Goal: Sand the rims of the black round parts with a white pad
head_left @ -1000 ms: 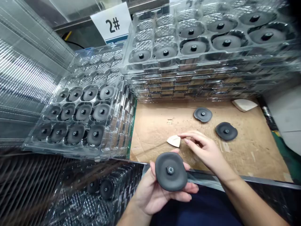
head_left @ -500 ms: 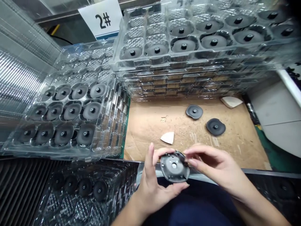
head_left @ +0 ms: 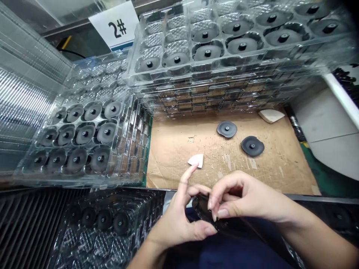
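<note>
"2#" in black on a white card (head_left: 113, 26) behind the clear plastic trays (head_left: 182, 45).

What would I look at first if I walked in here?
You'd probably spot the tall stack of clear plastic trays at the back, holding rows of dark grey round discs, beside a white "2#" sign. Up close, the left hand and right hand hold a dark round disc just past a tan cardboard sheet.

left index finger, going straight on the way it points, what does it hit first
Most likely the white triangular piece on the cardboard sheet, just past the left index fingertip; depth is unclear, it might pass above.
</note>
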`<state>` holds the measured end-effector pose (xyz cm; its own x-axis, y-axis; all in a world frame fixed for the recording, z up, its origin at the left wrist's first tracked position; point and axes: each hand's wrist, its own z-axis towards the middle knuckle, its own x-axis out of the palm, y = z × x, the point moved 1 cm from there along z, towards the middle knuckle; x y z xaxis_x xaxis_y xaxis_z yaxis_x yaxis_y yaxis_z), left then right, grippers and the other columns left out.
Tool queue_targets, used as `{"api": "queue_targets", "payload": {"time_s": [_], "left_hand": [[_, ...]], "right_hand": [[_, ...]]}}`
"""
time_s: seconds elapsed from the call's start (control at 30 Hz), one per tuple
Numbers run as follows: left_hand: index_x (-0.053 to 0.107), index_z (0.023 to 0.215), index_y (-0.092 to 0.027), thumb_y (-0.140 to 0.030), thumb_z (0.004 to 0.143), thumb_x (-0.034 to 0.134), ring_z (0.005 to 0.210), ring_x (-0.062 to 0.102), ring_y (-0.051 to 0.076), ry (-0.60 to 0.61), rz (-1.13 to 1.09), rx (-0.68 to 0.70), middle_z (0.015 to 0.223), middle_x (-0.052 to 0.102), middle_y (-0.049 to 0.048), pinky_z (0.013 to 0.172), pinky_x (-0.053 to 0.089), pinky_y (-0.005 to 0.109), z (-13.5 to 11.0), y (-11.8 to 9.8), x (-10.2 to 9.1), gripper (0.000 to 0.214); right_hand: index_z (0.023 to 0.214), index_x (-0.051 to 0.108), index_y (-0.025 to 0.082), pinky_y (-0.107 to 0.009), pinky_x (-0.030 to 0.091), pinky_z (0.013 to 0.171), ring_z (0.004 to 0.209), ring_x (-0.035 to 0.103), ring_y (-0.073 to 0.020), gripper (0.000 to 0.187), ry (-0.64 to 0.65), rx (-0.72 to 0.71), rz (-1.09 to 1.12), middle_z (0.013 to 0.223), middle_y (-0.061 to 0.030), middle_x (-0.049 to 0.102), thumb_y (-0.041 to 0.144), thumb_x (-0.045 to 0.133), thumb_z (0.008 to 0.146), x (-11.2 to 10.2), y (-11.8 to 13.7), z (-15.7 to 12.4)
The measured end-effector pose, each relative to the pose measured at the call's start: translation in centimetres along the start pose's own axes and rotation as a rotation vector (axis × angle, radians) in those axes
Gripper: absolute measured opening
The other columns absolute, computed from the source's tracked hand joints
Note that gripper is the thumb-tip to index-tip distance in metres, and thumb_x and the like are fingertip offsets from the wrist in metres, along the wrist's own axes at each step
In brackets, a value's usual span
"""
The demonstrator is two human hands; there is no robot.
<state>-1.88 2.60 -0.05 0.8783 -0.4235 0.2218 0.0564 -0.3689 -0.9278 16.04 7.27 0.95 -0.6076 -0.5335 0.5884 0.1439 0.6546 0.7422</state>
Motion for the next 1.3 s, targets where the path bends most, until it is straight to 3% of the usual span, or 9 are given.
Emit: {"api": "queue_targets", "payload": {"time_s": [0.23, 0.47, 0.57, 0.63, 0.77, 0.9, 1.07, 1.17, 1.3], "left_hand": [[0.006, 0.142, -0.035, -0.048, 0.065, 0.075, 0.104, 0.058, 0.022, -0.002, 0.107, 0.025, 0.108, 0.063, 0.0024, 0.098, 0.036, 0.039, 0.8, -0.2, 0.2, 0.105], [0.025, 0.138, -0.038, -0.035, 0.06, 0.081, 0.11, 0.055, 0.02, -0.116, 0.212, 0.116, 0.119, 0.061, 0.0009, 0.097, 0.037, 0.032, 2.5, -0.5, 0.1, 0.096], [0.065, 0.094, -0.021, -0.041, 0.054, 0.082, 0.08, 0.059, 0.014, -0.03, 0.294, -0.1, 0.085, 0.067, -0.0007, 0.075, 0.043, 0.024, 3.2, -0.9, 0.1, 0.048], [0.062, 0.061, -0.015, -0.049, 0.055, 0.079, 0.056, 0.047, 0.008, 0.007, 0.239, -0.317, 0.057, 0.057, -0.0038, 0.056, 0.036, 0.02, 3.1, -1.1, 0.2, 0.039], [0.053, 0.054, -0.015, -0.066, 0.049, 0.072, 0.045, 0.044, 0.008, -0.118, 0.068, -0.487, 0.048, 0.051, -0.0037, 0.047, 0.035, 0.021, 2.1, -2.3, -0.7, 0.055], [0.054, 0.059, -0.016, -0.073, 0.062, 0.056, 0.046, 0.052, 0.012, -0.359, 0.129, -0.397, 0.052, 0.057, 0.0006, 0.048, 0.042, 0.024, -0.1, -5.9, -3.4, 0.058], [0.061, 0.059, -0.015, -0.06, 0.073, 0.056, 0.055, 0.057, 0.014, -0.68, 0.474, -0.247, 0.057, 0.062, 0.0018, 0.057, 0.045, 0.025, -1.9, -12.8, -8.5, 0.048], [0.064, 0.065, -0.015, -0.059, 0.073, 0.055, 0.062, 0.058, 0.018, -0.909, 0.763, -0.135, 0.061, 0.063, 0.001, 0.064, 0.047, 0.029, -0.3, -17.1, -13.1, 0.046], [0.064, 0.094, -0.014, -0.043, 0.082, 0.056, 0.108, 0.054, 0.024, -1.116, 1.11, -0.006, 0.106, 0.066, 0.0057, 0.096, 0.039, 0.038, 5.2, -20.3, -19.6, 0.032]], "right_hand": [[0.075, 0.071, 0.017, -0.015, 0.043, 0.062, 0.059, 0.053, -0.0036, 0.003, -0.031, -0.073, 0.032, 0.068, 0.0027, 0.064, 0.015, 0.073, 0.074, -0.6, -0.5, -0.7], [0.077, 0.073, 0.02, -0.019, 0.045, 0.059, 0.061, 0.058, -0.0095, 0.011, -0.329, -0.091, -0.187, 0.069, 0.0002, 0.066, 0.028, 0.076, 0.071, -2.0, -1.3, -1.5], [0.08, 0.073, 0.02, -0.023, 0.047, 0.056, 0.06, 0.059, -0.0129, 0.018, -0.4, -0.139, -0.399, 0.067, -0.0015, 0.066, 0.037, 0.067, 0.076, -3.3, -1.2, -1.4], [0.085, 0.071, 0.019, -0.025, 0.047, 0.053, 0.055, 0.058, -0.0143, 0.027, -0.423, -0.177, -0.529, 0.059, -0.001, 0.061, 0.041, 0.056, 0.082, -4.5, -1.0, -0.4], [0.091, 0.069, 0.021, -0.031, 0.048, 0.062, 0.068, 0.06, -0.0177, 0.024, -0.426, -0.289, -0.773, 0.078, -0.0046, 0.062, 0.024, 0.046, 0.083, -6.8, -0.2, 4.6], [0.095, 0.066, 0.021, -0.038, 0.045, 0.082, 0.093, 0.058, -0.0216, 0.031, -0.367, -0.373, -0.988, 0.104, -0.008, 0.058, 0.008, 0.043, 0.081, -8.1, -0.7, 10.7], [0.096, 0.063, 0.015, -0.039, 0.047, 0.082, 0.09, 0.058, -0.0179, 0.013, -0.257, -0.376, -1.149, 0.097, -0.0039, 0.06, 0.012, 0.051, 0.089, -9.1, -2.4, 13.1], [0.095, 0.064, 0.015, -0.036, 0.048, 0.08, 0.088, 0.059, -0.0166, 0.017, -0.207, -0.375, -1.187, 0.092, -0.0023, 0.062, 0.008, 0.05, 0.09, -9.6, -2.7, 12.9], [0.096, 0.064, 0.015, -0.036, 0.049, 0.08, 0.09, 0.06, -0.0166, 0.018, -0.202, -0.357, -1.214, 0.093, -0.0025, 0.063, 0.007, 0.049, 0.09, -9.6, -2.2, 12.8]]}}
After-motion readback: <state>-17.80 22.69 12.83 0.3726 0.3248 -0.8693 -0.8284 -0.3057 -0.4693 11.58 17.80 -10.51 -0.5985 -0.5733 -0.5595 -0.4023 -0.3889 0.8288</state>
